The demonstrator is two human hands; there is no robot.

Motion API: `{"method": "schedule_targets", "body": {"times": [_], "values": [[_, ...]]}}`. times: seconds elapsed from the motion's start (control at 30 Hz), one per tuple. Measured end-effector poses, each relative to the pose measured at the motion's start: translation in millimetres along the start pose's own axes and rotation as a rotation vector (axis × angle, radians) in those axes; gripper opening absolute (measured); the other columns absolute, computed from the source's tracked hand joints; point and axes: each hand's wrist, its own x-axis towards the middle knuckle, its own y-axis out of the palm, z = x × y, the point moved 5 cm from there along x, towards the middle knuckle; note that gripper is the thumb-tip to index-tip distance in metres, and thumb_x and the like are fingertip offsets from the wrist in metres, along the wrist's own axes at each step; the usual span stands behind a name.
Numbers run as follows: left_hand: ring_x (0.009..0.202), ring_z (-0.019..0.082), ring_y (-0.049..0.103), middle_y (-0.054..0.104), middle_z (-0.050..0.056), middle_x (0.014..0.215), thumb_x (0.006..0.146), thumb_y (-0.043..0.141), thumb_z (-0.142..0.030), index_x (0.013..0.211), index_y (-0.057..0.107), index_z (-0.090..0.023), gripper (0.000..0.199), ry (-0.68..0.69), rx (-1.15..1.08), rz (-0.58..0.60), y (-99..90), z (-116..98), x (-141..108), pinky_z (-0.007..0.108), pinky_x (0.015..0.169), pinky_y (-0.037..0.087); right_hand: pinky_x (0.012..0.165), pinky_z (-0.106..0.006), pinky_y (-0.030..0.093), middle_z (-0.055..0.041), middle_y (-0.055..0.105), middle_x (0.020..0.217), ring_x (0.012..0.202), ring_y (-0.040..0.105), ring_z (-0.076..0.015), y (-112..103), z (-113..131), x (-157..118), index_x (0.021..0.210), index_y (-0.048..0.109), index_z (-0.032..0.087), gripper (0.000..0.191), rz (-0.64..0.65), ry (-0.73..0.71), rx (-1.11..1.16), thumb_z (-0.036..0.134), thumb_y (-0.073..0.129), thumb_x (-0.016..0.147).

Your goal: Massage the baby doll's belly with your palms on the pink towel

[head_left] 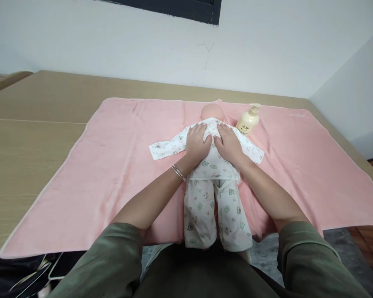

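A baby doll [212, 111] lies on a pink blanket [112, 161], its bald head toward the wall and its face out of sight. It wears a white printed top [213, 165] with long sleeves spread to both sides, and matching trousers [199, 213] whose legs hang at the table's front edge. My left hand [198, 142] rests flat on the left side of the doll's upper body, fingers extended. On the right side, my right hand [228, 144] lies flat in the same way. The two thumbs are close together near the middle.
A cream pump bottle [248, 120] leans on the blanket, right of the doll's head. The wooden table [34, 157] shows past the blanket's left edge, with a white wall behind. Dark items [18, 273] are below the table at the lower left.
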Motion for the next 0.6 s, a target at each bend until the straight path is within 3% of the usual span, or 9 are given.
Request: {"method": "schedule_targets", "body": {"times": [0.17, 0.27, 0.4, 0.6], "values": [[0.138, 0.03, 0.046, 0.057, 0.014, 0.141, 0.088, 0.048, -0.027, 0.128, 0.058, -0.012, 0.044, -0.011, -0.002, 0.013, -0.2, 0, 0, 0.05, 0.122, 0.028, 0.123, -0.049, 0.024, -0.0155, 0.045, 0.15, 0.145, 0.035, -0.0282, -2, -7, 4, 0.142, 0.048, 0.007, 0.056, -0.007, -0.026, 0.067, 0.033, 0.045, 0.093], [0.138, 0.029, 0.046, 0.057, 0.014, 0.141, 0.088, 0.048, -0.028, 0.128, 0.058, -0.012, 0.044, -0.01, -0.005, 0.004, -0.2, 1, 0, 0.049, 0.121, 0.03, 0.12, -0.047, 0.032, -0.0137, 0.053, 0.143, 0.14, 0.044, -0.0268, -15, -16, 10, 0.131, 0.06, 0.012, 0.049, -0.045, -0.031, 0.34, 0.034, 0.052, 0.088], [0.137, 0.031, 0.047, 0.058, 0.014, 0.14, 0.089, 0.045, -0.028, 0.127, 0.059, -0.012, 0.044, 0.007, -0.002, -0.006, 0.3, 0, -1, 0.052, 0.119, 0.032, 0.109, -0.045, 0.047, -0.0074, 0.063, 0.133, 0.128, 0.056, -0.0246, -38, -26, 15, 0.121, 0.065, 0.019, 0.041, -0.163, 0.085, 0.77, 0.038, 0.045, 0.09], [0.139, 0.032, 0.045, 0.059, 0.013, 0.139, 0.09, 0.042, -0.024, 0.121, 0.062, -0.014, 0.038, 0.092, 0.072, -0.041, -5.9, -11, -3, 0.057, 0.121, 0.025, 0.104, -0.047, 0.05, -0.0145, 0.062, 0.133, 0.124, 0.06, -0.0268, -33, -29, 17, 0.116, 0.06, 0.015, 0.046, -0.088, 0.184, 1.068, 0.046, 0.039, 0.089]]}}
